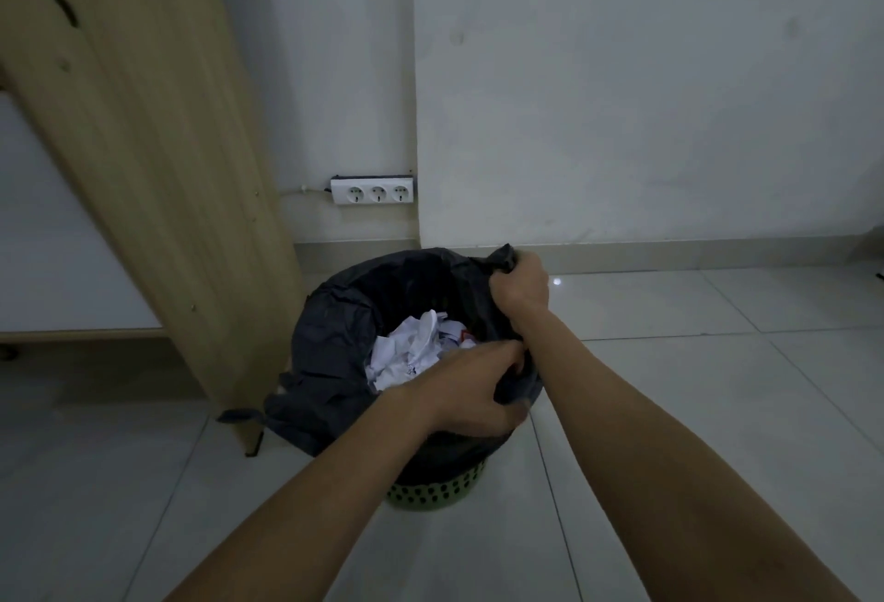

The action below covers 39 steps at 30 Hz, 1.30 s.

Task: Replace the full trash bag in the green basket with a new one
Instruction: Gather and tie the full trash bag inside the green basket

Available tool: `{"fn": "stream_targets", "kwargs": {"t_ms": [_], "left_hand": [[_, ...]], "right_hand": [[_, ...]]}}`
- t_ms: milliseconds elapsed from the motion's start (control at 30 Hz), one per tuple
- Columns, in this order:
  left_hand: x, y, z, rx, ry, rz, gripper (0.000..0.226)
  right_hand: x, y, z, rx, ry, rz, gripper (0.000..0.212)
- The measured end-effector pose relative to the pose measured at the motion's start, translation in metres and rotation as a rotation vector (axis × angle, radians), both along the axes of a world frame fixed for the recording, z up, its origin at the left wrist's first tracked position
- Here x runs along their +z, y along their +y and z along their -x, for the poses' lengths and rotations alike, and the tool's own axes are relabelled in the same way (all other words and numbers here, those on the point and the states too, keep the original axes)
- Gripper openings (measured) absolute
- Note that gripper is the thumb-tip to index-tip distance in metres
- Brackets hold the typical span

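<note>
Right hand (522, 286), fingers curled, grips a bunched fold of the black trash bag (330, 328) at its far rim, centre of frame. Left hand (471, 393) pinches the near rim, just below. The bag sits inside the green basket (433, 492) on the tiled floor (717, 386) and holds crumpled white paper (411, 352). A wooden panel (158, 161) stands at left.

left hand (471, 391): one
right hand (521, 288): one
basket (433, 494): one
bag (330, 328): one
strip (366, 192): one
sockets (401, 193): three
wood panel (158, 147): one
papers (411, 352): crumpled heap, count unclear
</note>
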<state>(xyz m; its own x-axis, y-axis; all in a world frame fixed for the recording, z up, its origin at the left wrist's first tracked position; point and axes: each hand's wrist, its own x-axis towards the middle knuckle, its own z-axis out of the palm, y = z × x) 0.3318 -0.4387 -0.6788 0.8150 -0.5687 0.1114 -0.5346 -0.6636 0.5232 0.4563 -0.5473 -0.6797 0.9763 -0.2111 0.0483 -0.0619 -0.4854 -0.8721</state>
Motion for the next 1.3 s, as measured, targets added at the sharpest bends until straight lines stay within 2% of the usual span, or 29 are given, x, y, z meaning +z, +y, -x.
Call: {"fn": "stream_targets", "kwargs": {"t_ms": [100, 233, 333, 367, 433, 500, 533, 600, 667, 767, 800, 833, 967, 1033, 1133, 1233, 1300], "left_hand": [[0.015, 0.030, -0.018, 0.188, 0.048, -0.008, 0.023], [0.015, 0.091, -0.038, 0.533, -0.173, -0.139, 0.026], [0.005, 0.132, -0.048, 0.830, -0.160, 0.002, 0.033], [0.001, 0.148, -0.051, 0.943, -0.071, 0.117, 0.038], [-0.003, 0.169, -0.051, 1.125, 0.252, 0.462, 0.053], [-0.005, 0.178, -0.040, 1.178, 0.625, 0.754, 0.058], [-0.003, 0.177, -0.031, 1.174, 0.754, 0.845, 0.054], [0.000, 0.177, -0.020, 1.170, 0.872, 0.956, 0.047], [0.001, 0.180, -0.016, 1.172, 0.902, 1.039, 0.042], [0.007, 0.179, -0.014, 1.183, 0.866, 1.130, 0.037], [0.008, 0.177, -0.016, 1.182, 0.809, 1.102, 0.032], [0.007, 0.174, -0.019, 1.190, 0.712, 1.056, 0.029], [0.005, 0.171, -0.039, 1.275, 0.084, 0.778, 0.012], [0.006, 0.167, -0.044, 1.226, -0.059, 0.676, 0.009], [0.009, 0.160, -0.054, 1.166, -0.058, 0.646, 0.010], [0.018, 0.154, -0.065, 1.128, 0.127, 0.720, 0.024], [0.022, 0.150, -0.070, 1.094, 0.260, 0.665, 0.033]], "right_hand": [[-0.005, 0.002, 0.008, 0.026, -0.167, 0.121, 0.027], [-0.007, 0.001, 0.007, 0.101, -0.283, 0.099, 0.032], [-0.009, -0.002, 0.008, 0.144, -0.360, 0.094, 0.032], [-0.010, -0.003, 0.009, 0.153, -0.377, 0.085, 0.032], [-0.012, -0.005, 0.006, 0.181, -0.394, 0.049, 0.030], [-0.012, 0.000, 0.004, 0.220, -0.376, 0.024, 0.025], [-0.011, 0.003, 0.005, 0.238, -0.364, 0.026, 0.022], [-0.009, 0.011, 0.009, 0.269, -0.354, 0.040, 0.024], [-0.007, 0.016, 0.011, 0.301, -0.358, 0.063, 0.027], [-0.008, 0.017, 0.011, 0.312, -0.337, 0.087, 0.022], [-0.009, 0.018, 0.010, 0.307, -0.328, 0.086, 0.020], [-0.009, 0.018, 0.010, 0.303, -0.316, 0.082, 0.018], [-0.006, 0.017, 0.003, 0.206, -0.253, -0.022, 0.014], [-0.005, 0.015, -0.003, 0.180, -0.210, -0.087, 0.017], [-0.005, 0.012, -0.008, 0.178, -0.085, -0.061, 0.019], [0.003, 0.011, -0.012, 0.188, 0.071, 0.139, 0.035], [0.005, 0.011, -0.015, 0.159, 0.088, 0.150, 0.035]]}}
